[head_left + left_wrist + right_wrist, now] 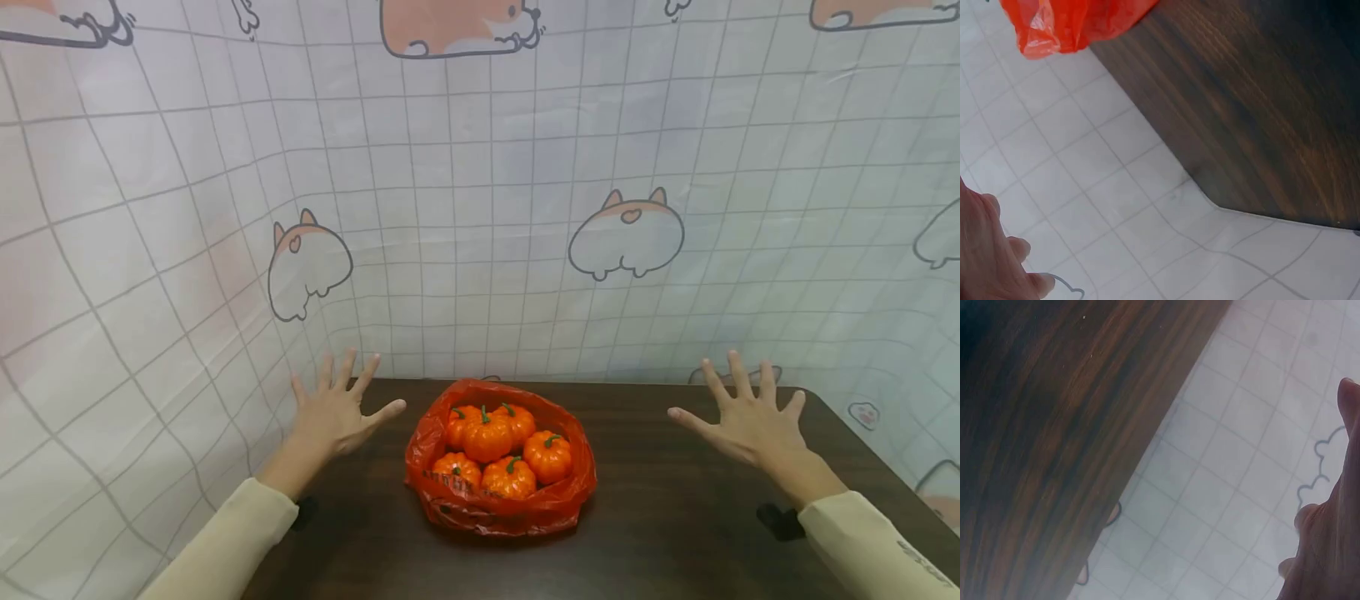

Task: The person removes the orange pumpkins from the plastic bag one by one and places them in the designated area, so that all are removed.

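A red plastic bag (510, 517) stands with its mouth spread wide on the dark wooden table. Inside it lie several small orange pumpkins (487, 437) with green stems. To the left of the bag, my left hand (330, 417) is held up with its fingers spread, touching nothing. My right hand (750, 421) is raised likewise over the table's right part, fingers apart and holding nothing. In the left wrist view a piece of the red bag (1079, 25) shows at the top. The right wrist view has only part of the right hand (1325, 544), beside the table edge.
The dark wooden table (645, 533) has a rounded far right corner. Behind it and along both sides hangs a white gridded curtain (480, 208) printed with cartoon dogs. Near each cuff is a small black object (780, 522), apparently the wrist camera.
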